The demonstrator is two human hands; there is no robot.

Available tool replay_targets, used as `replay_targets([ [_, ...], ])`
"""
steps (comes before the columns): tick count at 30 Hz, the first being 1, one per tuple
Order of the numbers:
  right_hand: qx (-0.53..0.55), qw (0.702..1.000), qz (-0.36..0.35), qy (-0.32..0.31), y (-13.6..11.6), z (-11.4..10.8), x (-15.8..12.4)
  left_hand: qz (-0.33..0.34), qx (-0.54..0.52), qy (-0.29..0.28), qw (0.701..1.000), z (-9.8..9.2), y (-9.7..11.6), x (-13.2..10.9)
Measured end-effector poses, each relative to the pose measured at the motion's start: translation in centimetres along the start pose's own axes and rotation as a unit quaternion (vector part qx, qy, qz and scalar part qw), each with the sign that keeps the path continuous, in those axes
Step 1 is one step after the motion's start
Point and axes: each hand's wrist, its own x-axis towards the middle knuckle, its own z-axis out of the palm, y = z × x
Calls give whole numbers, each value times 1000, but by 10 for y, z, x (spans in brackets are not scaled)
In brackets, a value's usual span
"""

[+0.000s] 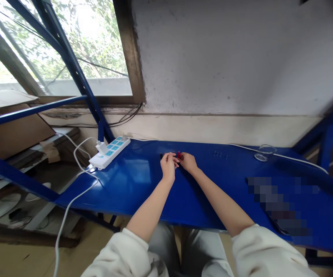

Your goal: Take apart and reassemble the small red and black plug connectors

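Observation:
Both hands meet over the far middle of the blue table. My right hand [187,162] is closed, its fingertips pinching a small red upright piece [179,154], whose exact kind is too small to tell. Right beside it, my left hand [168,163] has its fingers curled together toward the right hand; what they hold, if anything, is too small to make out. Just behind the left hand, a small black upright piece [161,156] shows in part. Several tiny clear pieces [217,154] lie on the table to the right of my hands.
A white power strip [111,153] with a plugged-in adapter sits at the table's left end, its cable hanging over the edge. A clear round container [260,157] stands at the back right. A blurred-out dark object [278,207] lies front right. Blue frame posts [77,73] flank the table [137,192].

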Motion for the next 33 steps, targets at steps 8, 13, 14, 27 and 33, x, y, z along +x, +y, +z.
replay_targets([
  [8, -35, 999, 6, -22, 0, -9, -11, 17, 41, -29, 999, -1, -4, 5],
  [13, 26, 997, 75, -2, 16, -28, -31, 109, 198, -92, 970, -4, -10, 2],
  [14, 46, 995, 85, 9, 20, -32, -36, 137, 244, -106, 954, -4, -11, 1],
  [27, 115, 984, 37, 134, 42, -35, -58, 281, 473, -184, 815, -8, -14, -8],
  [33, 110, 986, 24, 127, 41, -36, -59, 297, 474, -182, 809, -7, -15, -9],
])
